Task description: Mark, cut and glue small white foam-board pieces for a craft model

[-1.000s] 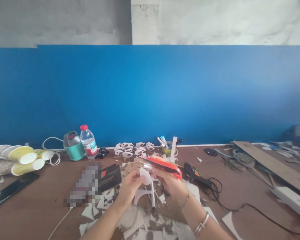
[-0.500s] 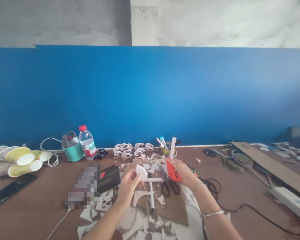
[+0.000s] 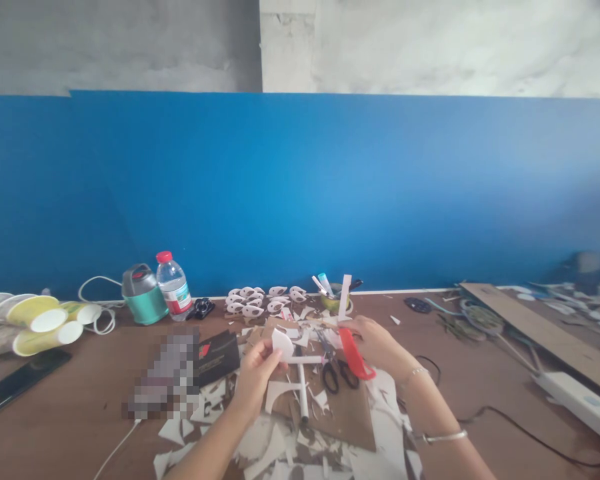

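Observation:
My left hand (image 3: 257, 375) pinches a small white cut-out piece (image 3: 282, 345) and holds it up over the table's middle. My right hand (image 3: 380, 346) is closed round a red utility knife (image 3: 354, 353), which slants down towards me just right of the black-handled scissors (image 3: 339, 372). The scissors lie on a brown cardboard sheet (image 3: 347, 413) amid white paper scraps (image 3: 270, 447). Behind my hands, a group of several finished white cut-outs (image 3: 260, 300) lies by the blue wall.
At the left stand a water bottle (image 3: 173, 285), a teal jar (image 3: 142, 293), yellow paper cups (image 3: 35, 323) and a black phone (image 3: 23, 375). A pen cup (image 3: 334, 295) sits behind. A power strip (image 3: 577, 397), wooden board (image 3: 540, 327) and black cable (image 3: 505, 420) are at the right.
My right hand swung the red knife from level above the scraps to the right and down, baring the scissors. The left hand raised the white piece slightly.

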A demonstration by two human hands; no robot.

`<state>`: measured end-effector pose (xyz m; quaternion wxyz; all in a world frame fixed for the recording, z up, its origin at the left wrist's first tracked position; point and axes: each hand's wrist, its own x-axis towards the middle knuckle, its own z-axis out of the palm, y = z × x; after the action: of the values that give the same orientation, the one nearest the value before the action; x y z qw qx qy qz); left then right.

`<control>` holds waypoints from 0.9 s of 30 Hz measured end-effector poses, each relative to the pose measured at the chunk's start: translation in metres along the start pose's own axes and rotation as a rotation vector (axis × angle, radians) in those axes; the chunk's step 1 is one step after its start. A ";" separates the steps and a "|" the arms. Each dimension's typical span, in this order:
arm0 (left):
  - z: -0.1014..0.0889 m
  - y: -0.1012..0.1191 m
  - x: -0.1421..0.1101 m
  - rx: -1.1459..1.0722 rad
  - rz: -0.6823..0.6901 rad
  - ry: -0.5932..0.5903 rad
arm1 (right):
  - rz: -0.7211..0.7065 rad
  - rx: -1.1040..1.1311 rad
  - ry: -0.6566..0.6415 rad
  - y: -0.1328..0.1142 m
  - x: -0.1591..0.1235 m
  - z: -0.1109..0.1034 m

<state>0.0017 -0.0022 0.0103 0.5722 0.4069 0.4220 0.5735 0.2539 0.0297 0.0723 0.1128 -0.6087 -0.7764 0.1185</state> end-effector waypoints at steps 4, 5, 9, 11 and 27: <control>0.000 0.000 -0.001 -0.007 0.002 -0.002 | 0.053 -0.093 -0.149 -0.034 -0.007 0.001; 0.000 0.000 -0.001 -0.006 0.006 0.001 | 0.079 -0.117 -0.174 -0.042 -0.009 0.003; 0.001 0.000 0.000 0.001 0.000 0.032 | 0.151 -0.172 -0.218 -0.062 -0.015 0.014; 0.001 0.001 0.000 -0.015 -0.003 0.043 | 0.170 -0.184 -0.223 -0.066 -0.015 0.017; 0.006 0.011 0.000 -0.197 -0.058 0.042 | 0.051 1.105 -0.022 -0.043 -0.004 0.017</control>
<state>0.0041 -0.0018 0.0225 0.6167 0.3244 0.3871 0.6038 0.2096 0.0154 0.0702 0.4044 -0.4764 -0.5849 0.5171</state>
